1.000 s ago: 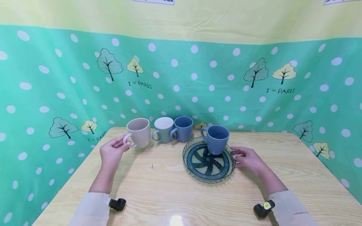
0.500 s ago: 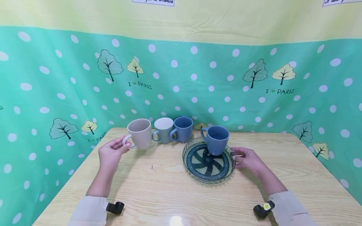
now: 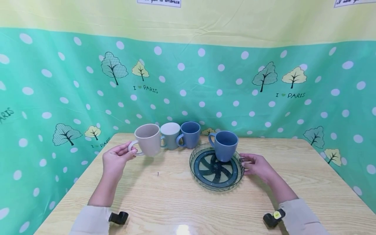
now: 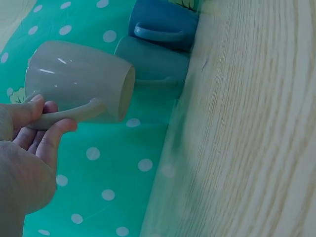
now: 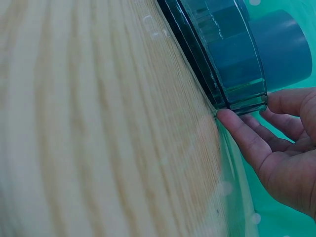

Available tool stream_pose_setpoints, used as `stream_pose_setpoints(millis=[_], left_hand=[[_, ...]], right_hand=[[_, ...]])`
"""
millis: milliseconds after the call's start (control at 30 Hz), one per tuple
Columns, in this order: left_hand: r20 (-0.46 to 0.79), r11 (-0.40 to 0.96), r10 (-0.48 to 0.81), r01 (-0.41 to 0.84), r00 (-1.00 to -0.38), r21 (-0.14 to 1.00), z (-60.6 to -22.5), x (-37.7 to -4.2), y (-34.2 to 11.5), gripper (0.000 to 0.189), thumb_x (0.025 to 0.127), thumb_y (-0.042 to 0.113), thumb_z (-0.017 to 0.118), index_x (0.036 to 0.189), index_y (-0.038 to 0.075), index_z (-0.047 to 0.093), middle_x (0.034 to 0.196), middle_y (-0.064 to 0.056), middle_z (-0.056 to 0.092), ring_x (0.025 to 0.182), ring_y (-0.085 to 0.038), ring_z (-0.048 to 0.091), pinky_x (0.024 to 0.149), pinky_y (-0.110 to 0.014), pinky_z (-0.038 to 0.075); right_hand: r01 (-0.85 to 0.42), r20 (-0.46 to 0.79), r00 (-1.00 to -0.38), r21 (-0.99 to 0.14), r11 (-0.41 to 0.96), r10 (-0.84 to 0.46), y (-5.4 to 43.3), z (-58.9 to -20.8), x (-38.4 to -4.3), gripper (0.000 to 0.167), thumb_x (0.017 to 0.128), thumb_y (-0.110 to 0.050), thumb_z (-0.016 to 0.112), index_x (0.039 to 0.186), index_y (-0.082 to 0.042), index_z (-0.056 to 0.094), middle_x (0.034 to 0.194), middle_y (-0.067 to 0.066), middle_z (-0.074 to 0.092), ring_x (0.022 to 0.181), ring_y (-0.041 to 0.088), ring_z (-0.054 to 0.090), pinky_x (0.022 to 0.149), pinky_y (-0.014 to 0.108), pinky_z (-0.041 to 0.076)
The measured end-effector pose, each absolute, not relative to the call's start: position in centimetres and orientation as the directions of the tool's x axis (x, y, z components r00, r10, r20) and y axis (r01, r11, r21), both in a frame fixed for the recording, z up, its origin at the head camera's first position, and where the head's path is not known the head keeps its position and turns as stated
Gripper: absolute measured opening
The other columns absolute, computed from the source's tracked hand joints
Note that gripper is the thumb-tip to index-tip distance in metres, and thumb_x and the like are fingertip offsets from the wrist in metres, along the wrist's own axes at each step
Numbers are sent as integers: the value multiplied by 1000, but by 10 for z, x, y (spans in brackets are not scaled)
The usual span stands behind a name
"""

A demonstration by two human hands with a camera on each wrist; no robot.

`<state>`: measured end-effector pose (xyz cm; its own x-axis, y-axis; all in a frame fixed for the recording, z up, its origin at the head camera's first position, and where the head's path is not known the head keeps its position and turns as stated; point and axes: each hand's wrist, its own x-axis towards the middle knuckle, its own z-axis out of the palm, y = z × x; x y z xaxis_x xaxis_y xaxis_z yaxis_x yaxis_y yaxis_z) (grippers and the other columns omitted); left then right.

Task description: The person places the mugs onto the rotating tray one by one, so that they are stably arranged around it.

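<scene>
Left hand (image 3: 116, 160) pinches the beige mug (image 3: 148, 139) by its handle, lifted near the table's (image 3: 176, 202) far-left edge; right hand (image 3: 257, 165), fingers relaxed, touches the glass dish (image 3: 217, 182) rim. Risk: the thin pinch lets the mug tip against the neighbouring grey mug (image 3: 170, 134)

Illumination is bright and even from overhead, with a white glare patch on the near edge of the table (image 3: 182, 228) and only soft shadows. The head view bows straight lines toward its edges. Both wrist views show smeared, out-of-focus wood grain.
</scene>
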<state>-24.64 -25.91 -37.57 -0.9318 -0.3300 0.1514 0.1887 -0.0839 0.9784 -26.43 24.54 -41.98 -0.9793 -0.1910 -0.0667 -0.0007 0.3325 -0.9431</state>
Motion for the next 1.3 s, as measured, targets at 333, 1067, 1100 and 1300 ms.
stream_pose_setpoints(millis=[333, 1067, 1100, 1300], left_hand=[[179, -78, -288, 210, -941, 975, -370, -246, -250, 41, 78, 2, 81, 116, -6, 66, 90, -3, 75, 83, -13, 72, 75, -29, 60], [198, -145, -197, 229, -960, 963, -364, -248, -225, 37, 79, -5, 78, 113, -8, 66, 89, -4, 75, 80, -17, 73, 73, -31, 60], [199, -150, -192, 229, -961, 962, -365, -249, -223, 36, 79, -6, 78, 113, -7, 67, 89, -4, 75, 79, -17, 73, 73, -32, 60], [211, -143, -171, 236, -962, 961, -365, -250, -215, 32, 78, -8, 77, 109, -4, 70, 87, -3, 75, 79, -17, 73, 72, -33, 61]], right_hand=[[0, -68, -979, -943, 332, -194, 245, -419, -263, 49, 98, -1, 53, 143, 10, 38, 135, 33, 45, 114, 37, 55, 79, 38, 60], [19, -69, -982, -963, 267, -178, 244, -419, -260, 52, 95, 3, 56, 143, 11, 36, 131, 33, 46, 105, 29, 59, 80, 39, 60], [20, -69, -982, -964, 265, -176, 244, -419, -259, 52, 95, 3, 56, 143, 11, 36, 131, 33, 46, 105, 29, 59, 80, 39, 60], [24, -72, -983, -963, 268, -168, 243, -419, -258, 52, 95, 3, 56, 143, 11, 37, 130, 33, 46, 105, 29, 59, 80, 38, 60]])
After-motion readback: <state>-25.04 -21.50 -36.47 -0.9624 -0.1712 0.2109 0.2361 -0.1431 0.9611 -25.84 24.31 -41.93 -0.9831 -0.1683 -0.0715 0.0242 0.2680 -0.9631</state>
